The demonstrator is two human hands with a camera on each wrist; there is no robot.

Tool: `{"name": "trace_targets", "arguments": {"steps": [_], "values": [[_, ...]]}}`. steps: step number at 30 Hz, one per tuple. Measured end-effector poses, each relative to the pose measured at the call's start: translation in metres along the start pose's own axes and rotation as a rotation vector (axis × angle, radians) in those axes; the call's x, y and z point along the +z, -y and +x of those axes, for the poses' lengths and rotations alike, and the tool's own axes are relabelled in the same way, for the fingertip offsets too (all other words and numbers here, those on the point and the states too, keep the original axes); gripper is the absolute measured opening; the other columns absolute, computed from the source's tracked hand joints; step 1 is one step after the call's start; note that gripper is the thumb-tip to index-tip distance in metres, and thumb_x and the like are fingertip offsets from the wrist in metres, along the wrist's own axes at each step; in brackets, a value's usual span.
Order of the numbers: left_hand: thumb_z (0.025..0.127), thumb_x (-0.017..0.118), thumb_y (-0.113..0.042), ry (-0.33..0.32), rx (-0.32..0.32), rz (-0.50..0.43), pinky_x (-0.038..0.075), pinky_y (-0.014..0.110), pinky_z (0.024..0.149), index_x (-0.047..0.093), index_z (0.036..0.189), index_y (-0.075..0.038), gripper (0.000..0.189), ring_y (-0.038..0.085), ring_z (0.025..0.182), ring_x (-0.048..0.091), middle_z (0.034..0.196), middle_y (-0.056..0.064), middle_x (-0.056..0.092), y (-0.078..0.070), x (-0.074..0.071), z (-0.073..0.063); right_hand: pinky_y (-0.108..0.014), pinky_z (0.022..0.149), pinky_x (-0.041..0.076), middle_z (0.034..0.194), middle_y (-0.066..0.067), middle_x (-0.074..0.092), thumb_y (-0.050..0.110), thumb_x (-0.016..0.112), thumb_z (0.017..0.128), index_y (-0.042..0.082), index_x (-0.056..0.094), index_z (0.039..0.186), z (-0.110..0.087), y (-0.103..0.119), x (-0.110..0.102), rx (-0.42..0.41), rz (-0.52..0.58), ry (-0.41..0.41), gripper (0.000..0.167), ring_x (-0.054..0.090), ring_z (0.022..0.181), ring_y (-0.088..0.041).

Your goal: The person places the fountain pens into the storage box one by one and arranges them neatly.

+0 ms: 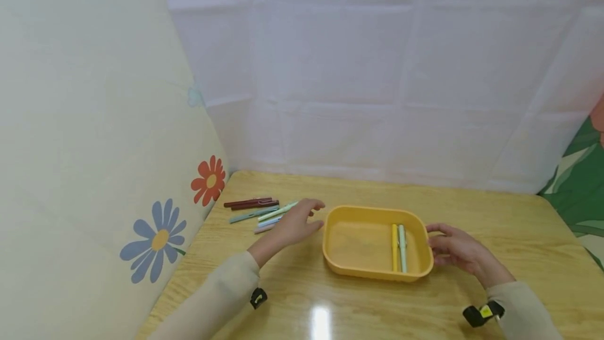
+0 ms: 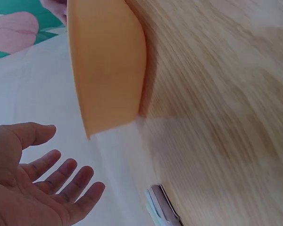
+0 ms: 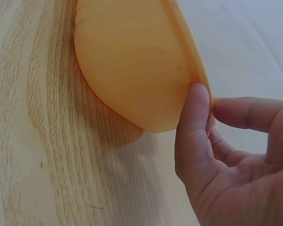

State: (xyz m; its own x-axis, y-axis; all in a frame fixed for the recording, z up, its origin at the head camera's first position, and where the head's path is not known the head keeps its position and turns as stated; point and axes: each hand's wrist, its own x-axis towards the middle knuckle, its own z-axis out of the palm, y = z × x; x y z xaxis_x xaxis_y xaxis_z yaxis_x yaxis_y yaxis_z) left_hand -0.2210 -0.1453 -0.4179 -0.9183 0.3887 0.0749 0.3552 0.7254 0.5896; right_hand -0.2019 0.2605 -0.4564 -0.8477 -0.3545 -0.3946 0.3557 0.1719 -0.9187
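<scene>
A yellow tray (image 1: 356, 237), in which a yellow pen (image 1: 395, 251) and a pale green pen (image 1: 403, 252) are laid side by side, is set on the counter (image 1: 387, 306) between the hands. Its right rim is gripped by the right hand (image 1: 460, 251), thumb and fingers curled there — the left hand (image 1: 297, 223) is held near the opposite end, fingers spread, just beside loose pens (image 1: 255, 214).

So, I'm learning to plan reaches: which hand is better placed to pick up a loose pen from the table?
Probably the left hand: it is beside the loose pens and holds nothing. The right hand touches the yellow tray, at the end farther from those pens.
</scene>
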Motion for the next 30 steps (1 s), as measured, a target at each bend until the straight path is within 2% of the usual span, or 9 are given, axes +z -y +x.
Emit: {"name": "trace_targets", "arguments": {"steps": [5, 13, 21, 26, 30], "values": [[0.096, 0.069, -0.016, -0.008, -0.034, 0.055, 0.054, 0.049, 0.097, 0.059, 0.135, -0.005, 0.042, 0.034, 0.117, 0.061, 0.133, 0.015, 0.06, 0.013, -0.005, -0.005, -0.032, 0.073, 0.061, 0.092, -0.003, 0.067, 0.01, 0.058, 0.099, -0.007, 0.036, 0.142, -0.001, -0.001, 0.002, -0.005, 0.007, 0.001, 0.052, 0.065, 0.083, -0.015], [0.098, 0.066, -0.019, 0.023, -0.116, 0.142, 0.046, 0.056, 0.106, 0.058, 0.137, -0.003, 0.043, 0.041, 0.129, 0.052, 0.137, 0.021, 0.056, 0.034, -0.007, -0.015, -0.031, 0.072, 0.061, 0.091, -0.004, 0.066, 0.011, 0.059, 0.099, -0.007, 0.035, 0.144, -0.001, 0.0, 0.003, 0.001, 0.006, -0.013, 0.054, 0.064, 0.082, -0.015], [0.095, 0.07, -0.019, 0.026, -0.112, 0.261, 0.044, 0.059, 0.107, 0.056, 0.139, -0.002, 0.049, 0.044, 0.13, 0.049, 0.136, 0.023, 0.057, 0.05, -0.005, -0.022, -0.031, 0.071, 0.061, 0.09, -0.003, 0.066, 0.01, 0.059, 0.098, -0.007, 0.036, 0.142, 0.0, 0.002, 0.003, 0.001, 0.004, -0.024, 0.053, 0.065, 0.082, -0.015], [0.097, 0.068, -0.02, 0.031, -0.138, 0.285, 0.046, 0.058, 0.105, 0.055, 0.14, -0.002, 0.049, 0.043, 0.129, 0.05, 0.134, 0.022, 0.057, 0.056, -0.004, -0.025, -0.03, 0.07, 0.061, 0.089, -0.003, 0.066, 0.01, 0.059, 0.098, -0.007, 0.037, 0.141, 0.0, 0.001, 0.003, -0.003, 0.011, -0.016, 0.051, 0.065, 0.081, -0.014], [0.096, 0.069, -0.017, 0.021, -0.145, 0.265, 0.047, 0.057, 0.104, 0.057, 0.137, -0.002, 0.045, 0.041, 0.127, 0.051, 0.13, 0.02, 0.058, 0.059, -0.004, -0.028, -0.03, 0.07, 0.061, 0.089, -0.003, 0.066, 0.01, 0.059, 0.099, -0.006, 0.037, 0.141, 0.0, 0.0, 0.003, -0.004, 0.012, -0.015, 0.051, 0.065, 0.081, -0.015]]}}
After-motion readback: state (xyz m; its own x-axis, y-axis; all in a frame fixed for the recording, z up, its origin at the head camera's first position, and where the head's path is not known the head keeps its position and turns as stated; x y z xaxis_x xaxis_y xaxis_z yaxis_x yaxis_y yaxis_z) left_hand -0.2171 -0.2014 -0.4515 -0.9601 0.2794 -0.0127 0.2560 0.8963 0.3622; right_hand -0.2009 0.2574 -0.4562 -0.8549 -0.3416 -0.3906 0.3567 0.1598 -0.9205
